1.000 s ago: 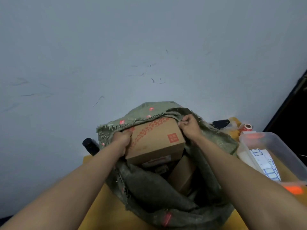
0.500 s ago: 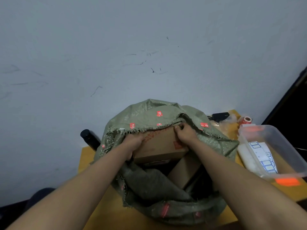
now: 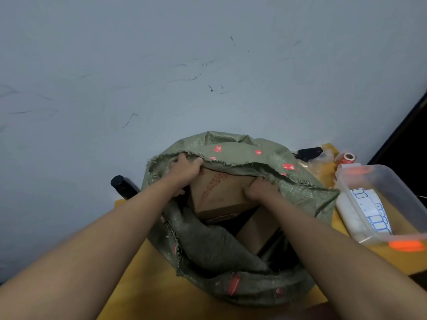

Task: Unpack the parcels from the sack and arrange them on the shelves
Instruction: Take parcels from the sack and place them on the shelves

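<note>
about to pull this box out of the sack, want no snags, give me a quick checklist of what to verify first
1. Left hand grips the cardboard box at its far left corner: ok.
2. Right hand grips the box's right edge: ok.
3. Sack mouth clear of the box: not ok, the far rim drapes over the box's top edge.
4. Second box beneath free of the top one: cannot tell.
5. Plastic tub beside the sack out of the lift path: ok.
6. Shelves ready: cannot tell, none in view.
</note>
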